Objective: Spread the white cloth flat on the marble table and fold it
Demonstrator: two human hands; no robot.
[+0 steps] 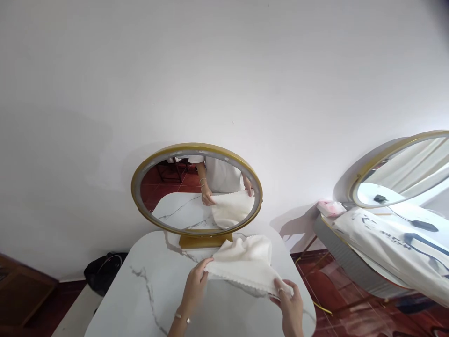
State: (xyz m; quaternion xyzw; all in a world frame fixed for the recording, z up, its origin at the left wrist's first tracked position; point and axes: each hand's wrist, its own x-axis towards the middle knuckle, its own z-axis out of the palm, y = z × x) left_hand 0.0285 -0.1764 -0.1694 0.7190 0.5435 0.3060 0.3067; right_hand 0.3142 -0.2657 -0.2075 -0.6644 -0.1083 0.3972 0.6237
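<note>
A white cloth (242,262) with a scalloped edge is stretched between my two hands above the marble-patterned table (150,276). My left hand (196,281) pinches its left corner between thumb and fingers; a bracelet circles that wrist. At the lower right corner, my right hand (289,302), with a ring on one finger, grips the edge. The far part of the cloth lies rumpled on the tabletop near the mirror's base. Behind it stands an oval gold-framed mirror (198,192), which reflects the hands and the cloth.
The gold mirror base (205,240) rests at the table's back, near the wall. At right is a second table (354,252) with a printed white cloth (382,243), a pink-and-white packet (330,208) and another oval mirror (403,173). A black bag (105,271) sits left of my table.
</note>
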